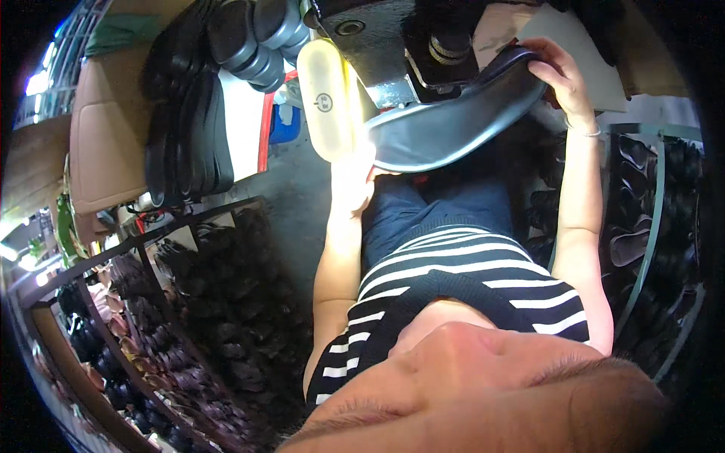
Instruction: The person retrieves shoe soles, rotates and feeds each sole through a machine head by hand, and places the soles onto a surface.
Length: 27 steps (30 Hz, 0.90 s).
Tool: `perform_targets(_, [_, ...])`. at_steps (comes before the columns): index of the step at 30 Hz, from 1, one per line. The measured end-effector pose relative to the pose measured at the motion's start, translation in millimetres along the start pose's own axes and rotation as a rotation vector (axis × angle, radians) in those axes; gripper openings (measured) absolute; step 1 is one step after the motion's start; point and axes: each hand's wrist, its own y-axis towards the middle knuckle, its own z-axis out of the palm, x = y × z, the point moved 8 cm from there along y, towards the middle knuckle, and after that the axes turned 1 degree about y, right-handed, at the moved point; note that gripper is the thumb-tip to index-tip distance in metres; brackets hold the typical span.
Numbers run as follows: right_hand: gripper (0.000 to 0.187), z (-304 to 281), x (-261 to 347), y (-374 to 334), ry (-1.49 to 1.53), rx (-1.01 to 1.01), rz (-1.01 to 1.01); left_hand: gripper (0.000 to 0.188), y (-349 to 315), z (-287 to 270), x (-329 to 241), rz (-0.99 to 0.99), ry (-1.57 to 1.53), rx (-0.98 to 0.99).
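Note:
A long, curved, glossy black shoe part [461, 124], like a sole or leather piece, stretches between my two hands below a dark machine [370, 38]. My right hand [560, 74] is closed round its upper right end, thumb on the near face. At its left end, my left hand [353, 177] is washed out by bright light; its fingers look closed on the edge, partly hidden. The machine's pale yellow oval cover [325, 102] stands just above my left hand. Part of the black piece's upper edge lies close under the machine, and I cannot tell whether they touch.
Black soles [189, 136] are stacked at the upper left, beside a tan panel [109, 128]. A rack [181, 302] full of dark shoe parts fills the lower left. Another rack [642, 219] stands at the right. A blue object [285, 124] lies beyond the yellow cover.

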Motion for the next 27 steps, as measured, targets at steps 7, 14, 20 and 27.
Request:
perform_targets(7, [0.026,94.4,63.0,-15.9,-0.381,0.003,-0.108,0.038,-9.3,-71.5,-20.3,0.032,-0.239,-0.074])
perform_targets(14, [0.033,149.0,75.1,-7.2,-0.548,0.116,-0.240,0.042,-33.7,-140.5,42.9,-0.363,0.012,0.005])
perform_targets(20, [0.039,169.5,62.0,8.6,-0.722,0.265,-0.180,0.047,-13.8,4.6,28.4,-0.373,0.273,0.454])
perform_targets(27, [0.045,156.5,-8.0,-46.3,0.126,0.099,0.170,0.035,45.7,60.1,-16.8,0.020,0.083,0.000])
